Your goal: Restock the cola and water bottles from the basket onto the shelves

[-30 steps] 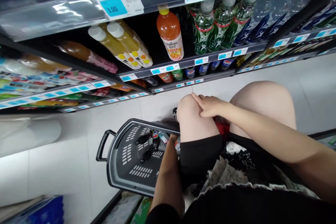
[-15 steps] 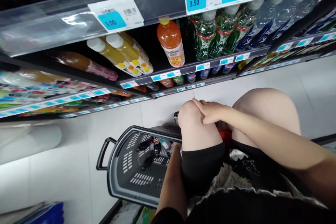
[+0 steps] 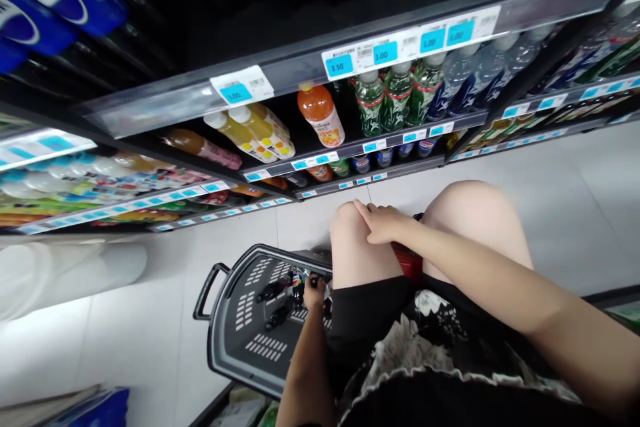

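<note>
Inside the grey shopping basket on the floor, my left hand is closed round the top of a dark-capped bottle; most of that bottle is hidden. Beside it lie a cola bottle with a Pepsi label and other dark bottles. My right hand rests on my bare left knee, fingers stretched out and holding nothing.
Shelves of drinks stand ahead: an orange juice bottle, yellow juice bottles and green bottles. A shelf edge with price tags juts out above. A white bin-like object is at the left.
My left hand has come into fuller view in the basket, now with a bottle top in its grip. The camera view has shifted, showing more upper shelf. My right hand stays on the knee.
</note>
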The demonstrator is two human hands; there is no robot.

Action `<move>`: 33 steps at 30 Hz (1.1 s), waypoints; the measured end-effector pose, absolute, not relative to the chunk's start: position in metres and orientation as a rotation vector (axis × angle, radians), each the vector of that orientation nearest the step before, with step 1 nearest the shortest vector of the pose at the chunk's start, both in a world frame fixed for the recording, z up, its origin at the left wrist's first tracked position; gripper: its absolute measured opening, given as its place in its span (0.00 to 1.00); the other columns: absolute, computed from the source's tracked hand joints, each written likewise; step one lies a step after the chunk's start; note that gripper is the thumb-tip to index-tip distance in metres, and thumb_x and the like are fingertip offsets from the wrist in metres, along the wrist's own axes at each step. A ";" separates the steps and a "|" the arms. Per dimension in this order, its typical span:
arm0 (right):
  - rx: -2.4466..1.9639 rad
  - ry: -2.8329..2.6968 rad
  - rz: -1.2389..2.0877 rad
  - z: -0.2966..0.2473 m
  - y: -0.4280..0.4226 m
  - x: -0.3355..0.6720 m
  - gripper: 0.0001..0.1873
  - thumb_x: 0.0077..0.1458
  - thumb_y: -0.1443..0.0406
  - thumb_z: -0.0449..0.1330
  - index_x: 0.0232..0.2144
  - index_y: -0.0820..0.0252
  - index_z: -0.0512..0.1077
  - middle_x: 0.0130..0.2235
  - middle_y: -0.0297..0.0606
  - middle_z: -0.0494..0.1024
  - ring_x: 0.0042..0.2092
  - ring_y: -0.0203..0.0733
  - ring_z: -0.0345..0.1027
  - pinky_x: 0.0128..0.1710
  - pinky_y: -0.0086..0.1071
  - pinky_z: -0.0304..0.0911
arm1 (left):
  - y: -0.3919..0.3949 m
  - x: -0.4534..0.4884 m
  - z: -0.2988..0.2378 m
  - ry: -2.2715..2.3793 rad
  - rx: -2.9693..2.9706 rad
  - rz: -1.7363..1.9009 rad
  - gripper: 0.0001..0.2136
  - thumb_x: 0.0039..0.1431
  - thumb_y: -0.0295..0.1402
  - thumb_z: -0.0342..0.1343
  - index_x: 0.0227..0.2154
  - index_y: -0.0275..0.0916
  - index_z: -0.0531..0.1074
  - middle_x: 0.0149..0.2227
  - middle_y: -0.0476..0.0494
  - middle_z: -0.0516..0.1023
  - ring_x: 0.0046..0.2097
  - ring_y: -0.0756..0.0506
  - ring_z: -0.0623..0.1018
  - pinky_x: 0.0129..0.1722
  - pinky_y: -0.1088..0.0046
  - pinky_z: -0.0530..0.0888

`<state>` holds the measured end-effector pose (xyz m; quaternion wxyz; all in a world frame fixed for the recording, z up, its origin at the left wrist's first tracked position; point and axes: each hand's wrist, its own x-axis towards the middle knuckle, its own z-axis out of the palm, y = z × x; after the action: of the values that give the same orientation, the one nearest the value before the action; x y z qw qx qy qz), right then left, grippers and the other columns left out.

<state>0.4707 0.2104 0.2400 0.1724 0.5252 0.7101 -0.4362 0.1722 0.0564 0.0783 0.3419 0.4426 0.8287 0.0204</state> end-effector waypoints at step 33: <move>2.204 2.755 -1.622 0.255 0.201 0.496 0.40 0.52 0.59 0.71 0.63 0.58 0.61 0.63 0.43 0.65 0.62 0.42 0.63 0.60 0.31 0.64 | 0.158 0.342 0.451 1.871 1.650 0.785 0.21 0.51 0.50 0.66 0.40 0.40 0.76 0.27 0.50 0.71 0.23 0.53 0.61 0.21 0.77 0.58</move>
<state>0.4957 0.2013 0.2555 -0.3624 0.5289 0.6613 -0.3894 0.3422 0.1581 0.4508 0.2600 0.6092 0.6909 0.2899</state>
